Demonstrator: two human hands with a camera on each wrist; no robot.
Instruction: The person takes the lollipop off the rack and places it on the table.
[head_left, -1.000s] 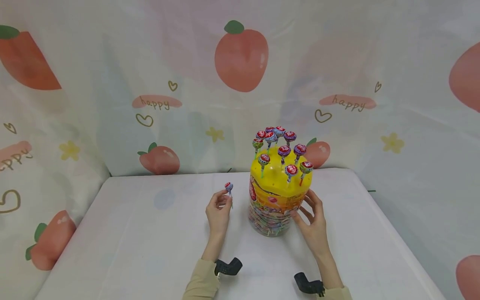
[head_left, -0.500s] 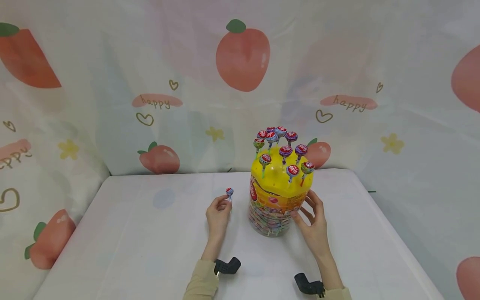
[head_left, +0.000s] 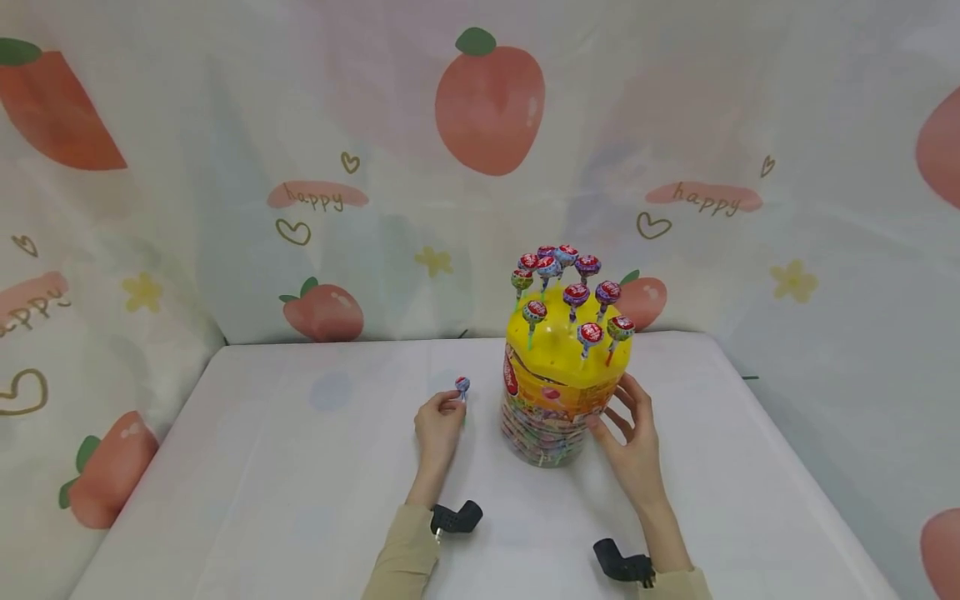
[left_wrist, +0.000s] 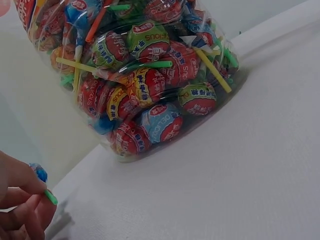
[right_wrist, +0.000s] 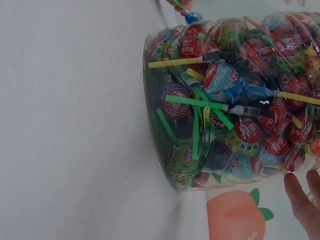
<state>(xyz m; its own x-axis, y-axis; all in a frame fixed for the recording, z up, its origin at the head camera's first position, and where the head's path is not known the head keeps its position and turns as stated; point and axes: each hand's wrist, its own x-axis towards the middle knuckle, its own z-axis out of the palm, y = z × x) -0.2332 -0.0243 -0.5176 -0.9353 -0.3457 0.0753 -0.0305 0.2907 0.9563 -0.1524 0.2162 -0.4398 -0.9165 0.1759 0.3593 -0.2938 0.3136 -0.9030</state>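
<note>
Left hand (head_left: 437, 427): fingertips closed in a pinch on one lollipop (head_left: 462, 384), candy end up, near the jar (head_left: 542, 432), left of it and apart | right hand (head_left: 636, 457): spread, thumb and fingertips against the jar's right side | I see the jar upright on the bench (head_left: 262, 467), lollipops (head_left: 576, 295) standing in its yellow lid (head_left: 551, 354), more inside

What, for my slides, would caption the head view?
Left hand pinches a lollipop; right hand touches a yellow-topped jar.

Dressed in beige sleeves (head_left: 401, 548), at half past six and five o'clock from head-view centre; fitted with black, elbow-shaped wrist cameras (head_left: 459, 517).
</note>
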